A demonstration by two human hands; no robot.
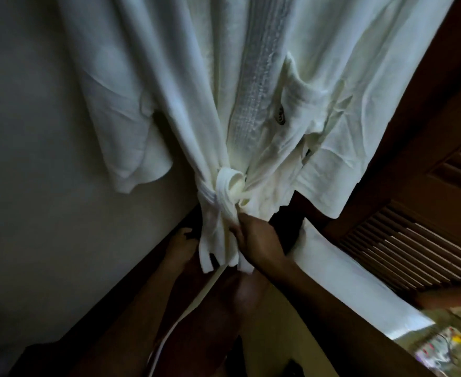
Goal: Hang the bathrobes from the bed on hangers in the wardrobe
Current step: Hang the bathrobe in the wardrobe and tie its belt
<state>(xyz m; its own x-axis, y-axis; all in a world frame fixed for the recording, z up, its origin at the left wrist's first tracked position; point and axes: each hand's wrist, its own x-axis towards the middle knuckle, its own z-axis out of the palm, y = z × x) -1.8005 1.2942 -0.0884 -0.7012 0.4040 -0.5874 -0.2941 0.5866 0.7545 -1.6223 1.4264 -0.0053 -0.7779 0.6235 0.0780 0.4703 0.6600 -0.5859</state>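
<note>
Both forearms extend upward toward the white bathrobe (223, 77), which hangs against a pale wall beside the louvred wardrobe door (414, 240). Right hand (253, 240) grips the loose ends of the knotted belt (230, 185). Left hand (180, 243) sits just left of those ends; its grip cannot be determined.

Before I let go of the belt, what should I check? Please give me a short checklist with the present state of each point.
1. bathrobe hangs full length: ok.
2. Hanger seated properly: cannot tell, it is above the frame.
3. belt knotted at the waist: ok.
4. right hand holds the belt ends below the knot: ok.
5. left hand free of cloth: cannot tell, the bathrobe partly hides its fingers.
</note>
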